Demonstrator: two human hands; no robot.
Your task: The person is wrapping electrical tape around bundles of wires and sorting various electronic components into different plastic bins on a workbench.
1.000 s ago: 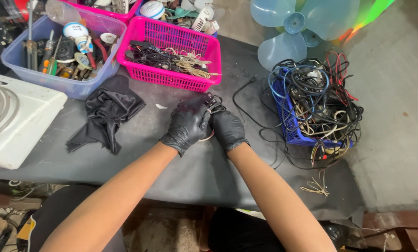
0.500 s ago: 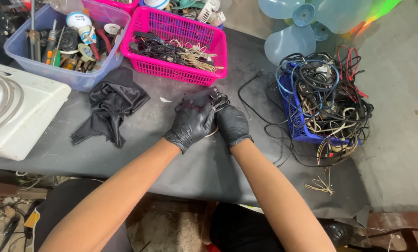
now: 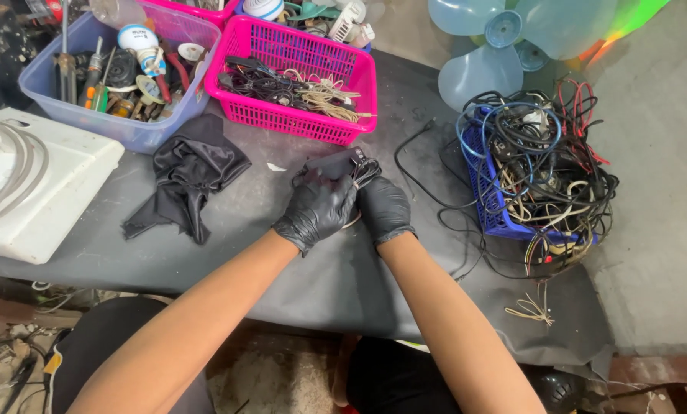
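Gripping a small black wire bundle [image 3: 356, 167] mid-table: left hand [image 3: 318, 208] and right hand [image 3: 384, 208], both black-gloved, closed around it, just below pink basket [image 3: 293, 115]. Risk: loose strands likely slip or snag, since thick gloves dull grip.

Bare desk [image 3: 228, 253] lies open left of the hands. Obstacles: black cloth [image 3: 190, 180] farther left, pink basket [image 3: 297, 115] just beyond, blue crate of tangled wires [image 3: 504, 207] to the right.
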